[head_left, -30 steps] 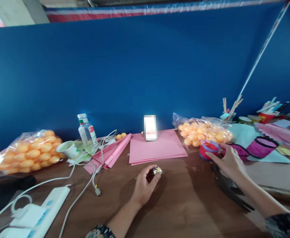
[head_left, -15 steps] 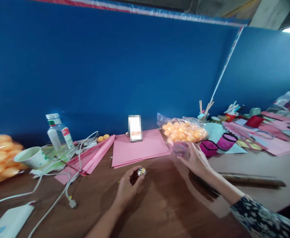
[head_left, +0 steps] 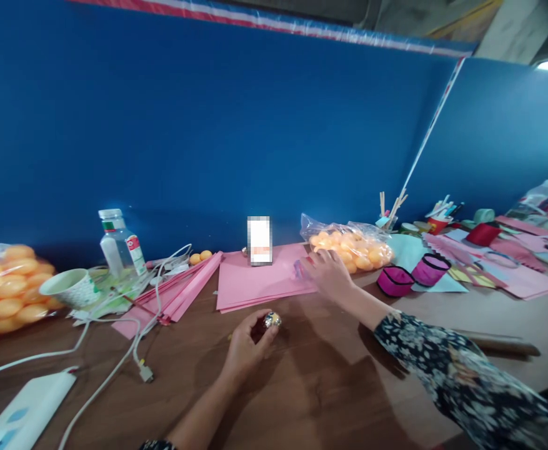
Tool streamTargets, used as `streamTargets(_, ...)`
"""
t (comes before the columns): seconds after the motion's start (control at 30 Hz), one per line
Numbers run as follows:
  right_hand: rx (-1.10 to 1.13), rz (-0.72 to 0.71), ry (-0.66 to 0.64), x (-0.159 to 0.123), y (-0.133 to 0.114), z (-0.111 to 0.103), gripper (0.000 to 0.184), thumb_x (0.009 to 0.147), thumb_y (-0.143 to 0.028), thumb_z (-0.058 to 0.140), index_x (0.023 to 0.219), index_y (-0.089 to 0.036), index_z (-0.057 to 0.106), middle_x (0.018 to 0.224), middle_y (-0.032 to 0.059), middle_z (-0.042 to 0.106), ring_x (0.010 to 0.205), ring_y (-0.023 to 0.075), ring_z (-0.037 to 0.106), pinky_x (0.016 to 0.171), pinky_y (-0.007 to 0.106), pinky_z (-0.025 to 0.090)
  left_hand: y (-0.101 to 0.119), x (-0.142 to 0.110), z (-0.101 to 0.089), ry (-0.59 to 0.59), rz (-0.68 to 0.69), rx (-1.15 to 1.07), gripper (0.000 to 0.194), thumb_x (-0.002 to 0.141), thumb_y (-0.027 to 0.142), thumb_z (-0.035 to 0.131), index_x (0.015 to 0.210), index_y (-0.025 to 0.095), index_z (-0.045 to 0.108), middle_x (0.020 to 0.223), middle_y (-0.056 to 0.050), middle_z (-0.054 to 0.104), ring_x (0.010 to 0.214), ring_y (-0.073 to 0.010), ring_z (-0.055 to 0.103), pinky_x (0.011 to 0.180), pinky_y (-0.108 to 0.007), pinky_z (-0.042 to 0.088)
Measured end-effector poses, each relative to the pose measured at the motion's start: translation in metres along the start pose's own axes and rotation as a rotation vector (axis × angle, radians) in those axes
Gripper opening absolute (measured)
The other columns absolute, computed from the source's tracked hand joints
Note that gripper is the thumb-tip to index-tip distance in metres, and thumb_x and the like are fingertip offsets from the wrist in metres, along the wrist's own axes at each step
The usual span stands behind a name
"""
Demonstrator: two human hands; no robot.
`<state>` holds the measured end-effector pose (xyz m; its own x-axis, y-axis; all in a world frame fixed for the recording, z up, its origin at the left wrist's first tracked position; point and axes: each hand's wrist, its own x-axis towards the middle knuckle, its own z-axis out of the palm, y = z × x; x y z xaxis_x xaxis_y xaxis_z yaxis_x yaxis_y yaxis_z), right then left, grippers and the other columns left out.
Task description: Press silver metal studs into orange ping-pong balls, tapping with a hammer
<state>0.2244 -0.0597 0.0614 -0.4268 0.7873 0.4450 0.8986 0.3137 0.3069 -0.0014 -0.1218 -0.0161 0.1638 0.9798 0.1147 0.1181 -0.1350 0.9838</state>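
Observation:
My left hand (head_left: 245, 347) is closed round a small shiny silver ball (head_left: 272, 320) with a yellowish star-like mark, held low over the brown table. Over the right part of the pink paper sheets (head_left: 250, 287), my right hand (head_left: 332, 275) grips a round see-through thing (head_left: 303, 267) with a pinkish-purple tint. Motion blurs it and the fingers partly cover it, so its kind is unclear. Just beyond that hand lies a clear bag of orange balls (head_left: 365, 250).
On the left are another bag of orange balls (head_left: 9, 287), a paper cup (head_left: 74, 290), a plastic bottle (head_left: 114, 247), white cables (head_left: 130, 350) and a white device (head_left: 34, 409). Magenta bands (head_left: 430, 270) and a brown stick (head_left: 503, 345) lie right. A blue partition (head_left: 236, 125) stands behind.
My right hand has moved left and away from me, carrying the see-through thing from beside the bag to over the pink paper. My left hand keeps its hold on the ball.

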Motion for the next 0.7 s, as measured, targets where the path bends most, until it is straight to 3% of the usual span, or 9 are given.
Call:
streamTargets(0.27,-0.123,-0.093,0.054,0.012,-0.012,0.034,0.028,0.088,-0.014,0.033,0.109,-0.017,0.052,0.094,0.0101,0.057,0.093,0.0238,0.043,0.091,0.046,0.024,0.003,-0.001,-0.003,-0.010,0.049,0.044,0.039,0.071,0.034,0.059,0.105,0.016,0.058,0.101,-0.010,0.066,0.092,-0.0234,0.060,0.083,-0.036,0.045)
streamTargets(0.43,-0.093,-0.114,0.071,0.007,-0.013,0.039,0.034,0.087,-0.012,0.038,0.118,-0.021,0.047,0.106,0.0112,0.055,0.101,0.0251,0.041,0.096,0.052,0.018,0.006,-0.002,-0.004,-0.014,0.070,0.062,0.038,0.071,0.035,0.059,0.105,0.017,0.059,0.098,-0.008,0.066,0.087,-0.0218,0.062,0.079,-0.033,0.047)
streamTargets(0.7,-0.146,-0.094,0.117,0.006,-0.008,0.044,0.032,0.088,-0.018,0.038,0.118,-0.024,0.048,0.110,0.0099,0.054,0.103,0.0254,0.041,0.098,0.053,0.017,0.008,-0.002,-0.003,-0.017,0.079,0.092,0.037,0.073,0.035,0.058,0.105,0.017,0.058,0.100,-0.009,0.066,0.090,-0.0213,0.061,0.082,-0.033,0.046)
